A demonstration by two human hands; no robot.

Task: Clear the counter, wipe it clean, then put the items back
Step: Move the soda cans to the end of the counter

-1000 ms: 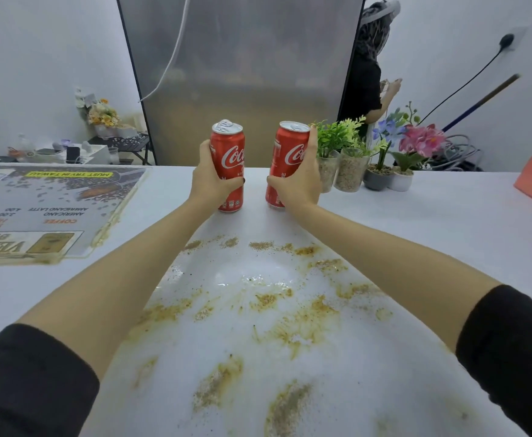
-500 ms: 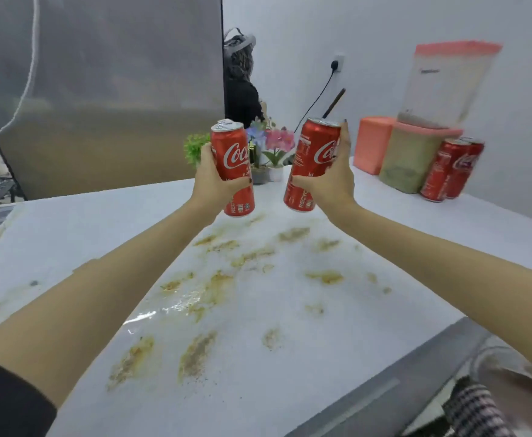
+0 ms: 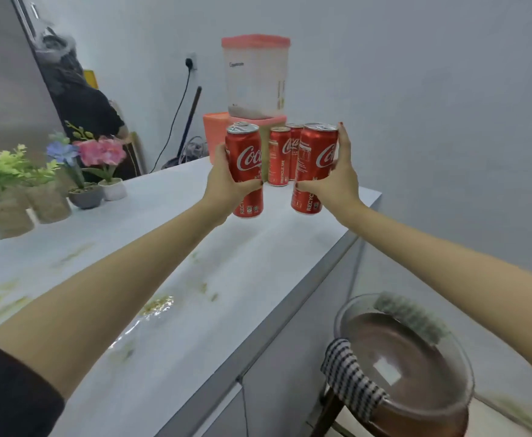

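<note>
Our left hand [image 3: 225,184] grips the left can [image 3: 246,152] and our right hand [image 3: 337,184] grips the right can [image 3: 315,156]. Both are upright, side by side over the stained counter [image 3: 170,279]. Just behind them two more cans [image 3: 279,159] stand at its far end.

Both arms out straight, side by side: left hand [image 3: 223,184] wraps the left can [image 3: 245,152], and right hand [image 3: 340,181] wraps the right can [image 3: 316,149].
</note>
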